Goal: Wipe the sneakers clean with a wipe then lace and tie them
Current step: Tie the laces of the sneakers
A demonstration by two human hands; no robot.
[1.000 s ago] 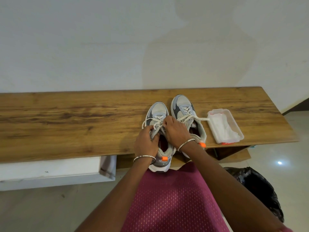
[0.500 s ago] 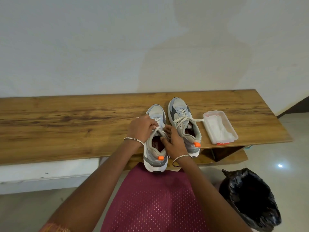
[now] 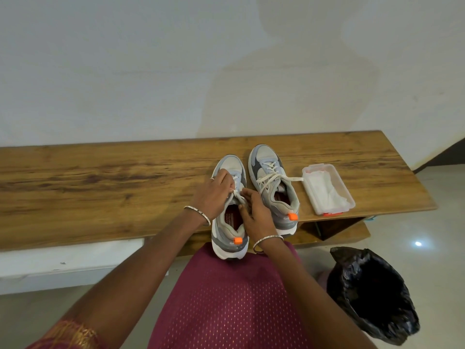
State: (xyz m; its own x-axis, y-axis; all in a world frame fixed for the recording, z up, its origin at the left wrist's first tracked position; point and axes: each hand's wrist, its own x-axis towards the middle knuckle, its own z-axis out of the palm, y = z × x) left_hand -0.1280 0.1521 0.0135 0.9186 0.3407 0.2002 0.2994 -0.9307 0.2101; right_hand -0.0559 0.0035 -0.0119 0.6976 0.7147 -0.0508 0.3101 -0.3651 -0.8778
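Pale floor (image 3: 427, 250) lies nearest, with a black bag (image 3: 372, 293) open at the person's right; above it runs a long wooden bench (image 3: 100, 192) with a white ledge (image 3: 63, 263) under its left part.

The near shoe (image 3: 227, 235) sits with its heel over the bench's front edge. Over its tongue the left hand (image 3: 214, 195) curls its fingers round a strand of the lace (image 3: 237, 193); the right hand (image 3: 256, 212), just beside it, pinches the lace too, fingers bent. By the look of it this is the tying of the second shoe; its eyelets seem already threaded (the hands hide most of them).

The far shoe (image 3: 271, 182), just beside and a little further back, is laced and appears knotted, one end trailing towards the box (image 3: 327, 190) of white wipes. Wiping is probably finished; what is left is this knot. Behind everything stands a bare pale wall (image 3: 176, 71).
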